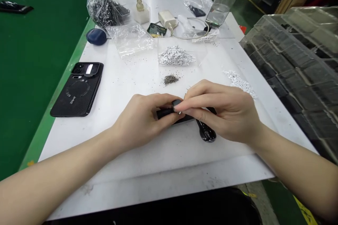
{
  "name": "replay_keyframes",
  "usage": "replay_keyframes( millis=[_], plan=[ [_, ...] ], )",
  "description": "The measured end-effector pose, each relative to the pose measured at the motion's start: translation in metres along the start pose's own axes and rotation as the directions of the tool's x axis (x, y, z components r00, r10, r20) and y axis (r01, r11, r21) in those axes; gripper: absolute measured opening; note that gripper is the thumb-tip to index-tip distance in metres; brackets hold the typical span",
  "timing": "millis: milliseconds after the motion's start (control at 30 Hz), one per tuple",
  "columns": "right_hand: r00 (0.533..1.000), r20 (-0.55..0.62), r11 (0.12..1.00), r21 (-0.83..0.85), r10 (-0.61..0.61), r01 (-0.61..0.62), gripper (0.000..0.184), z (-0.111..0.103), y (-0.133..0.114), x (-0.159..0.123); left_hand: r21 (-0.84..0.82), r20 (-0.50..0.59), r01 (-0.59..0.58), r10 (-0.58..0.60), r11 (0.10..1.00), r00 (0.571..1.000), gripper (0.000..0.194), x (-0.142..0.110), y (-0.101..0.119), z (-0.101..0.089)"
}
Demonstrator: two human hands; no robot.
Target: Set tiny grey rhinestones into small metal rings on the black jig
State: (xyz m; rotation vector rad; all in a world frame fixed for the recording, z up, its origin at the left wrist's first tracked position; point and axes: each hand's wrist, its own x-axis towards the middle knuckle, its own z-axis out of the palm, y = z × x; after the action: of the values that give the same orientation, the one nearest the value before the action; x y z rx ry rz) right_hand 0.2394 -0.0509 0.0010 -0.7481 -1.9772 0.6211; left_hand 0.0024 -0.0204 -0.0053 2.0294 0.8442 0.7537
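My left hand [142,116] is closed round a black plastic part [164,113], with the thumb below and the fingers above. The fingertips of my right hand [221,110] are pinched together against the end of that part. A tiny pale spot shows at those fingertips; what they hold is too small to make out. Below my right hand, a glossy black rounded piece [207,133] lies on the work surface, partly hidden by the fingers. Just beyond the hands is a small heap of tiny metal screws [171,79]. Farther back, small white pieces [176,56] fill a clear tray.
Loose white pieces [241,83] lie at the right. A black phone [77,89] rests at the left edge, near a dark blue rounded object [96,37]. Behind stand a bag of black parts [111,12], a white charger [167,18] and clear bins [295,49] alongside.
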Motion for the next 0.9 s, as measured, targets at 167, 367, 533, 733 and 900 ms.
replay_keyframes(
  millis=[167,367,533,733,900],
  plan=[
    [0.999,-0.021,0.976,-0.213,-0.048,0.042,0.027,0.0022,-0.005,0.0003,0.028,0.015,0.049,-0.05,0.998,0.999,0.015,0.0015,0.0112,-0.0024],
    [0.998,-0.007,0.953,-0.298,-0.061,0.056,0.029,0.0037,-0.0013,-0.002,0.02,0.017,0.038,-0.038,0.999,0.999,0.014,0.0013,0.0112,-0.0018],
    [0.997,0.0,0.968,-0.24,-0.075,0.073,0.027,0.003,0.0002,-0.0014,0.022,0.027,0.023,-0.023,0.999,0.999,0.013,0.0015,0.0088,-0.0006],
    [0.997,0.011,0.955,-0.287,-0.071,0.071,0.03,-0.0006,0.0011,-0.0013,0.022,0.036,0.06,-0.061,0.998,0.998,0.014,0.0036,0.0095,-0.002],
    [0.999,-0.017,0.959,-0.282,-0.036,0.03,0.029,0.0033,-0.0019,-0.0016,0.013,0.035,0.059,-0.059,0.998,0.998,0.013,0.0031,0.0111,-0.001]
  ],
)
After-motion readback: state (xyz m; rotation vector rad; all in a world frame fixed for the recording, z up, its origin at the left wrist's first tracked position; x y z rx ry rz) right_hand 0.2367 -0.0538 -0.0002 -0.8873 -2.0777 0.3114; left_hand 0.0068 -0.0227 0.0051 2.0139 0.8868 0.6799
